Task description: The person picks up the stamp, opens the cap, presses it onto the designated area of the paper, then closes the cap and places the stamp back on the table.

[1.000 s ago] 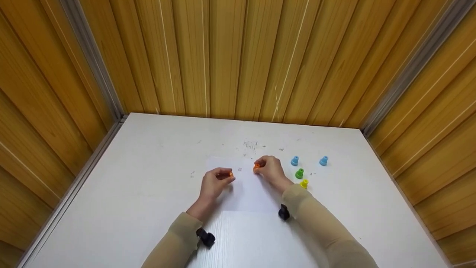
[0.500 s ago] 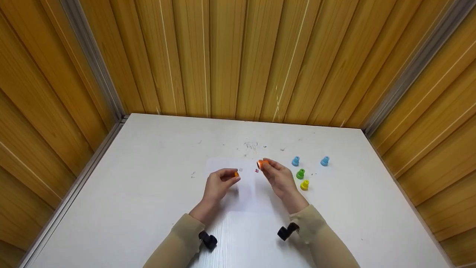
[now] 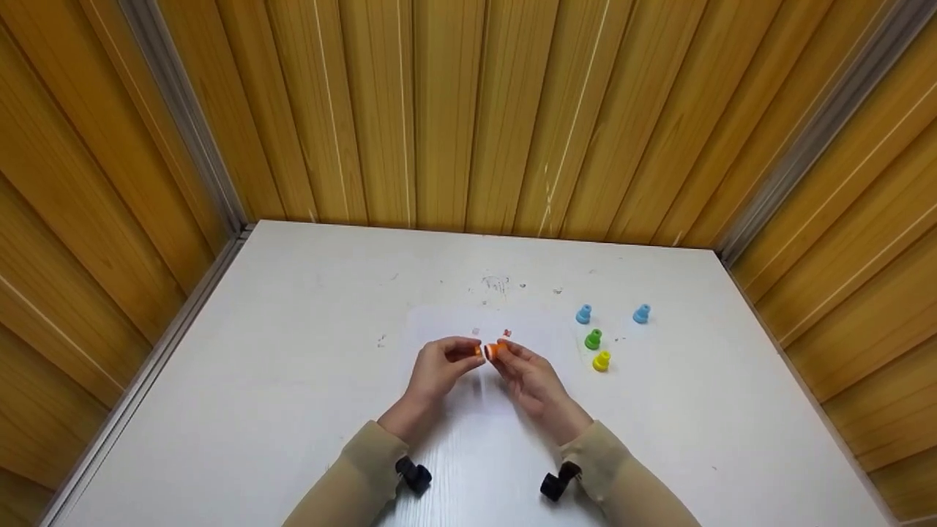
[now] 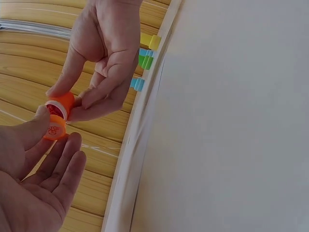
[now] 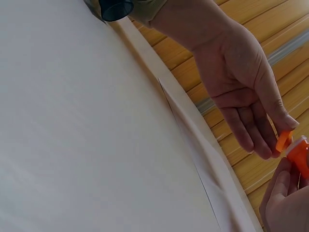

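Observation:
In the head view my left hand [image 3: 432,372] pinches a small orange cap [image 3: 478,350] between thumb and fingers. Facing it, my right hand [image 3: 540,386] grips an orange stamp [image 3: 493,351] with a white rim, lying on its side. The left wrist view shows the stamp's red face [image 4: 55,110] turned toward the cap [image 4: 54,129], which sits tilted close to the rim; whether they touch is unclear. Below both hands lies a white paper [image 3: 439,318]. A small red print [image 3: 506,333] marks it near the stamp, beside a fainter print [image 3: 476,331].
Right of the paper stand two blue stamps [image 3: 583,314], a green stamp [image 3: 594,339] and a yellow stamp [image 3: 601,361]. Dark smudges [image 3: 495,284] spot the white table [image 3: 293,307] behind the paper. Wood-patterned walls [image 3: 439,117] enclose the back and sides.
My right hand has lifted the stamp off the paper, turned it sideways and brought it left to the cap. A red print now shows where it stood. My left hand has shifted slightly right.

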The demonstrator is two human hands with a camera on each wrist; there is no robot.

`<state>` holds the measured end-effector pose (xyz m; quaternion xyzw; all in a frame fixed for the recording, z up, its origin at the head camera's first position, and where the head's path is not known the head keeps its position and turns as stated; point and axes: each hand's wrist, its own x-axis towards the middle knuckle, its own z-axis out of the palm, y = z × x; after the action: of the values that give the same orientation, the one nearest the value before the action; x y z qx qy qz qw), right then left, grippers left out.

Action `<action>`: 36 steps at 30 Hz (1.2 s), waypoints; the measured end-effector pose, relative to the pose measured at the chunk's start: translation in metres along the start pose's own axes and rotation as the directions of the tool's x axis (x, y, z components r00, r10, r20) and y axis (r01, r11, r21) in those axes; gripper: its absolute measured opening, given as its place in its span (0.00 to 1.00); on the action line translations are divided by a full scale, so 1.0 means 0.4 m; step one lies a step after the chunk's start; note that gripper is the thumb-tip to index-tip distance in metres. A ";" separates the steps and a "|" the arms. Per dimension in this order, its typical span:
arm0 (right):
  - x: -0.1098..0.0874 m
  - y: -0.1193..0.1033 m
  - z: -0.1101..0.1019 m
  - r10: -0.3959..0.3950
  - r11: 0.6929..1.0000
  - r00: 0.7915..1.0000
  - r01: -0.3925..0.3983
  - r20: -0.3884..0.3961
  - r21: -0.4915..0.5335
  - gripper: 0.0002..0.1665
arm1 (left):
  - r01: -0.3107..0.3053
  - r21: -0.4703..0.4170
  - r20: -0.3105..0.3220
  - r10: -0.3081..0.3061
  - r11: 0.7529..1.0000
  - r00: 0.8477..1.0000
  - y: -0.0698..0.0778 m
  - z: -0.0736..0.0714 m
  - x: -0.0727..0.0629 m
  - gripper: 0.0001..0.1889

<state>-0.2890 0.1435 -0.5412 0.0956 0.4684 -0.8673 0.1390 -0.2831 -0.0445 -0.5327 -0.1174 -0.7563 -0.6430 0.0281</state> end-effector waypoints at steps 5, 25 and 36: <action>-0.002 0.008 0.003 -0.005 1.000 1.000 0.004 -0.025 -0.025 0.06 | 0.022 -0.002 0.025 -0.022 1.000 0.999 0.004 0.005 -0.003 0.14; -0.011 0.031 0.008 -0.031 0.990 0.999 0.027 -0.033 -0.141 0.15 | -0.021 0.078 0.020 0.020 0.997 1.000 0.010 0.005 -0.010 0.13; -0.013 0.031 0.010 -0.031 0.992 0.999 0.025 -0.044 -0.127 0.20 | -0.030 0.082 0.010 0.029 0.996 1.000 0.011 0.011 -0.012 0.14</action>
<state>-0.2802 0.1343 -0.5473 0.0998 0.5267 -0.8353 0.1219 -0.2770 -0.0404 -0.5302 -0.1301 -0.7805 -0.6102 0.0393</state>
